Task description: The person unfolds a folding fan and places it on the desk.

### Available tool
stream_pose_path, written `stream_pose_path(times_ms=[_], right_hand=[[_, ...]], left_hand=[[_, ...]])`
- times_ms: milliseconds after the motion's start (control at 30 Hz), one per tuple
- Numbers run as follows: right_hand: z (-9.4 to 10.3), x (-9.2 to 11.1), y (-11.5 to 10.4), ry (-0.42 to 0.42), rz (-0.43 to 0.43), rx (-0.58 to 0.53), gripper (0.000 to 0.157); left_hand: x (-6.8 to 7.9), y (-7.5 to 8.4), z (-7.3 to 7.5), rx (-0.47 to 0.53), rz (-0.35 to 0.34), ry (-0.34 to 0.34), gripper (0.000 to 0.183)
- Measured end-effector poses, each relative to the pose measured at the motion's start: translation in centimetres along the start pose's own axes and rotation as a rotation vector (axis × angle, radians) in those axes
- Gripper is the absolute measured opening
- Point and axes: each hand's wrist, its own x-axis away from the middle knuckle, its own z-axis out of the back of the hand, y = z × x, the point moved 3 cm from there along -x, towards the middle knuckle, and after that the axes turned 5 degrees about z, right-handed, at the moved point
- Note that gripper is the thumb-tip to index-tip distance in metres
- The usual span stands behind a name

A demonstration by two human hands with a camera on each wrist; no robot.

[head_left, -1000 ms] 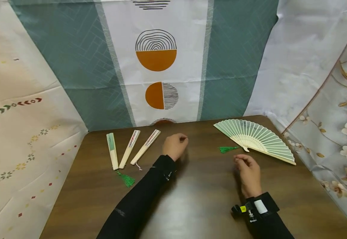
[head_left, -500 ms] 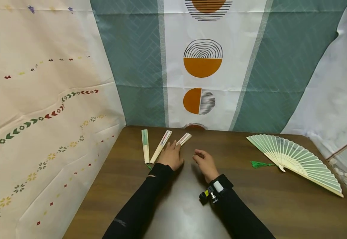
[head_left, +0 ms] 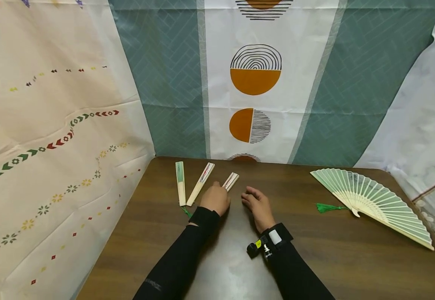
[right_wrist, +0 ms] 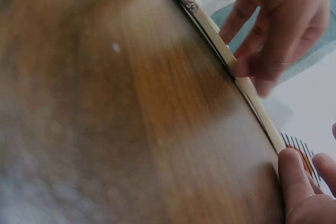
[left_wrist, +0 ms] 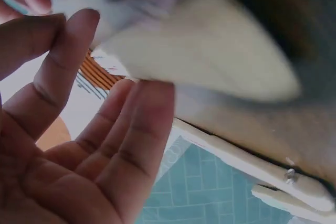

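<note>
Both hands have shifted since a second ago: the left hand (head_left: 215,199) has come down onto the third folded fan (head_left: 230,181), and the right hand (head_left: 258,208) has left the side of the open fan (head_left: 374,208) to stand near it. We see the left fingers, spread half a second ago, now curled and pinching the third folded fan by its sides, which we take to be the handiest grip on a slim thing lying low on the brown table (head_left: 359,275). In the head view only its printed end shows past the knuckles, pointing away from the person. The right hand's fingers are loosely bent, with nothing between them; the wrist views are blurred, so we cannot tell whether its thumb touches the fan. We judge it stands close as a ready support. To the left, a green-topped folded fan (head_left: 181,185) and a printed folded fan (head_left: 201,184) lie with lower ends close and upper ends apart, set out, we suppose, so that each can be grasped singly. Far right, the open fan lies spread, its green tassel (head_left: 329,207) trailing leftward, well apart from the hands, perhaps because its leaves need room
</note>
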Motion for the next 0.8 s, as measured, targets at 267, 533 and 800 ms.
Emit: stream_pose_path(times_ms=[267,533,800], right_hand=[[0.2,0.1,0.0,0.005,0.0,-0.035,0.048],[0.3,0.1,0.5,-0.001,-0.016,-0.084,0.045],[0.9,0.0,-0.1,0.008,-0.017,-0.104,0.042]], left_hand=[[-0.6,0.2,0.3,0.103,0.112,-0.132,0.058],[-1.5,-0.6,0.5,0.201,0.178,-0.312,0.061],[-2.0,-0.8,1.3,0.44,0.064,-0.28,0.028]])
